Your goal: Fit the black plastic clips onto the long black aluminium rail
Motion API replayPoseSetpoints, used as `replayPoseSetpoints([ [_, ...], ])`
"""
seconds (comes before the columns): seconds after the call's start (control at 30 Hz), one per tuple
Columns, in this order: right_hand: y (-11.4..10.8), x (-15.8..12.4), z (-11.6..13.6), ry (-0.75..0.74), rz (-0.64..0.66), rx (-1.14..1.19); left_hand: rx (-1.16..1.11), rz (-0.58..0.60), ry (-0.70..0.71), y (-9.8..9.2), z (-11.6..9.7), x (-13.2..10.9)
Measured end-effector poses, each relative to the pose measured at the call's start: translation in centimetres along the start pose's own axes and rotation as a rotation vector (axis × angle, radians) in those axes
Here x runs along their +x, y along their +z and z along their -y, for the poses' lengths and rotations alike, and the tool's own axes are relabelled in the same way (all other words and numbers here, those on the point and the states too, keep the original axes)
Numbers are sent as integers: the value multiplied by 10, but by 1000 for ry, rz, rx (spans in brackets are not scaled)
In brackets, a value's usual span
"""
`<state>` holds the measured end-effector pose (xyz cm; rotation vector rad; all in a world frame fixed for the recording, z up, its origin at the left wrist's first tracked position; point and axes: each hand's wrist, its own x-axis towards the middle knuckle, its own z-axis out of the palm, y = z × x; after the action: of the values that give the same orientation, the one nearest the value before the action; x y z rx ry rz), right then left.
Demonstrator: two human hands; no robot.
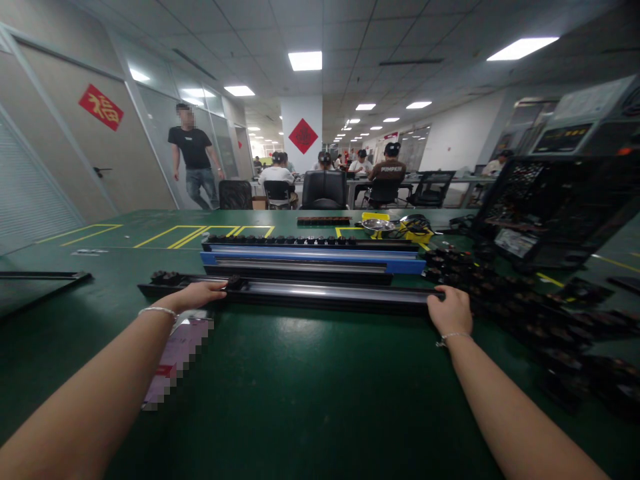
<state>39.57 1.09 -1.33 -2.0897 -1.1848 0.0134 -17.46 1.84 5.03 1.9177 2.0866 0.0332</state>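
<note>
A long black rail (pixel 325 292) with a shiny metal inner strip lies crosswise on the green table. My right hand (pixel 451 310) grips its right end, thumb on top and fingers curled round. At the rail's left part, my left hand (pixel 197 295) has its fingertips closed at a small black block (pixel 235 285) seated in the channel. More small black blocks (pixel 166 277) sit at the rail's far left end. Just behind lies a blue rail (pixel 310 257), and past it a black rail carrying a row of black blocks (pixel 280 240).
A heap of black parts (pixel 520 300) spreads over the right side. Behind are a metal bowl (pixel 379 225), yellow bins (pixel 416 231) and an open black case (pixel 525 213). A pink sheet (pixel 183 353) lies under my left forearm. One person (pixel 193 150) stands at the back left; others sit beyond.
</note>
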Motion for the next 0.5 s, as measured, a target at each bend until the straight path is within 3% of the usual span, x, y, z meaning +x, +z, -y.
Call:
replayPoseSetpoints([
  [0.5,0,-1,0,-6,-11,1,-28,21,6,0,0,0],
])
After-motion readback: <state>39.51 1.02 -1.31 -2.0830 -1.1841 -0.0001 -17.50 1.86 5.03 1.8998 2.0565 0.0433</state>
